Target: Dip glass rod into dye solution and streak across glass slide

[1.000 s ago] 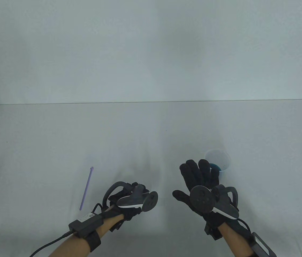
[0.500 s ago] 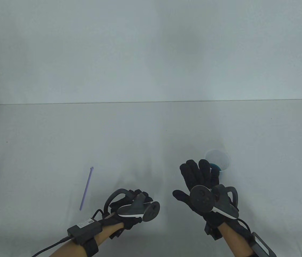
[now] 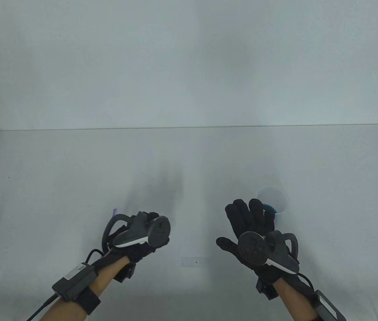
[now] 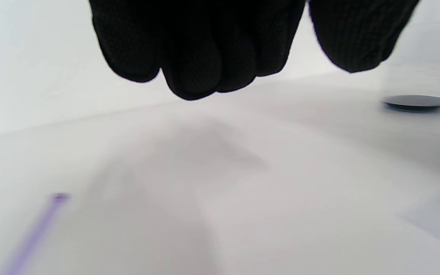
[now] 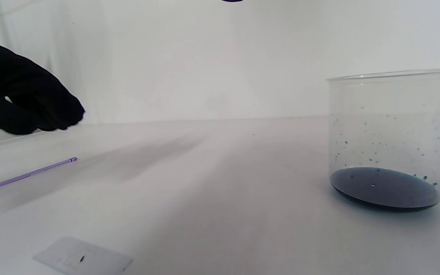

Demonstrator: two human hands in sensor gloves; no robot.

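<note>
Left hand (image 3: pixel 135 237) above glass rod (image 5: pixel 25 175) — apart

White table (image 3: pixel 75 160) w/ rounded corners, plain pale wall (image 3: pixel 189 60) behind, soft even light

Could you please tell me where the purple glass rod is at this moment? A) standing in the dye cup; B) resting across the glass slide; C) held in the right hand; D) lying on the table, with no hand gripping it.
D: the purple glass rod lies flat on the table, with the left hand above it and not touching, apart from the dye cup and the glass slide.
</note>
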